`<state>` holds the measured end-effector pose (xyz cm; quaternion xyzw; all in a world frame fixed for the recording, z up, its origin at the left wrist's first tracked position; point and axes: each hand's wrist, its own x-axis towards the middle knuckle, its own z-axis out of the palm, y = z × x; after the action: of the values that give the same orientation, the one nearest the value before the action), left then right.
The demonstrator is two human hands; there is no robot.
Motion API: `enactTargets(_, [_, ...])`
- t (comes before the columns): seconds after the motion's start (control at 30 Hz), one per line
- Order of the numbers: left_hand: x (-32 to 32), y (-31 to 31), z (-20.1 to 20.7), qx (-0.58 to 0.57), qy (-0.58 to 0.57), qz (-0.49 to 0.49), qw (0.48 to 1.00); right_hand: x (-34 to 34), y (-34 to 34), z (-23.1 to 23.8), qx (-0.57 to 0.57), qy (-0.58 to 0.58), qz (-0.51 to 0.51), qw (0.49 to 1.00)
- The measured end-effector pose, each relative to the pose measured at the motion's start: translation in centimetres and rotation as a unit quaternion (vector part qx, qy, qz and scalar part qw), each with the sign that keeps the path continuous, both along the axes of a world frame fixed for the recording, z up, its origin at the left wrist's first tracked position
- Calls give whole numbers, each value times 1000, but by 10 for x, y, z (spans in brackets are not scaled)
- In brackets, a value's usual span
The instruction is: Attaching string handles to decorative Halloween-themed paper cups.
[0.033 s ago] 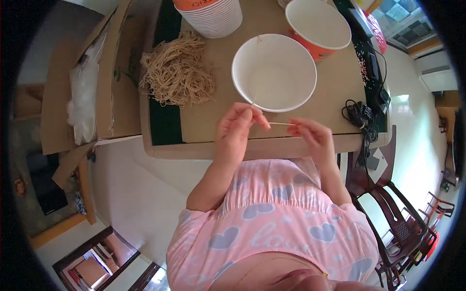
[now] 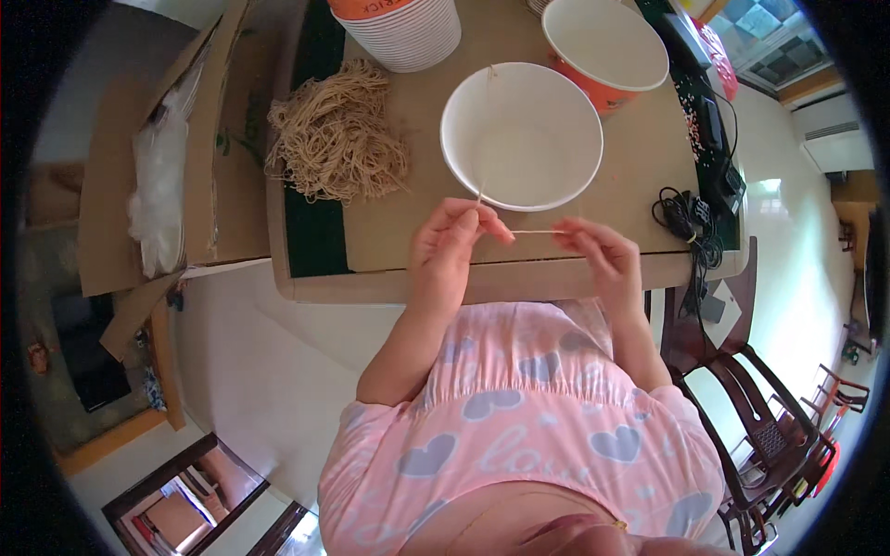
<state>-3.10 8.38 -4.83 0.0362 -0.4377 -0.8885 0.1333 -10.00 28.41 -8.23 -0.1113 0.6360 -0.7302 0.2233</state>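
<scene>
And the left hand (image 2: 448,246) curls at seven o'clock of the white bowl (image 2: 556,153), right hand (image 2: 604,252) at five, both grips pinching the string (image 2: 534,232), straight toward the left's three o'clock!

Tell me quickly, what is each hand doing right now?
Left hand: closed, pinching a thin string.
Right hand: closed, pinching the same string.

The twine (image 2: 336,134) looks rough, the paper bucket (image 2: 577,153) smooth.
</scene>
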Motion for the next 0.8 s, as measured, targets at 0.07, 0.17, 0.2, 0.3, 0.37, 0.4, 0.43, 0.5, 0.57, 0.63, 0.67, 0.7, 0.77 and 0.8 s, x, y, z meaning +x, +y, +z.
enactTargets(0.07, [7, 3, -8, -41, -38, 28, 998, -1, -1, -5, -84, -6, -61, 995])
enactTargets(0.17, [9, 10, -18, -107, -68, 69, 990, -3, -9, -11, -168, -14, -125, 978])
enactTargets(0.2, [11, 10, -23, -108, -68, 70, 989, -5, -11, -9, -244, -24, -123, 962])
enactTargets(0.3, [15, 8, -37, -85, -101, 67, 989, -8, -17, 5, -337, -43, -129, 932])
enactTargets(0.37, [17, 6, -42, -70, -112, 54, 990, -11, -17, 12, -434, -54, -83, 895])
enactTargets(0.4, [18, 8, -41, -73, -110, 53, 990, -8, -20, 25, -394, -78, -114, 909])
enactTargets(0.43, [19, 10, -40, -182, -146, 130, 964, -6, -19, 26, -381, -79, -92, 917])
enactTargets(0.5, [18, 13, -33, -290, -174, 202, 919, -4, -15, 19, -343, -68, -37, 936])
enactTargets(0.57, [12, 13, -13, -558, -5, 292, 777, 2, -15, 10, -243, 5, -7, 970])
enactTargets(0.63, [-4, 13, 18, -709, 80, 208, 669, 4, -17, 4, -233, 2, 0, 972])
enactTargets(0.67, [-13, 16, 29, -745, 83, 139, 648, 5, -21, 3, -203, 7, -26, 979])
enactTargets(0.7, [-20, 20, 31, -781, 73, 118, 609, 5, -23, 4, -172, 13, -52, 984])
enactTargets(0.77, [-33, 12, 21, -738, 24, 85, 669, -2, -27, 3, -152, 39, -55, 986])
enactTargets(0.8, [-40, 12, 23, -683, -23, 39, 729, -8, -27, 1, -125, 60, -70, 988])
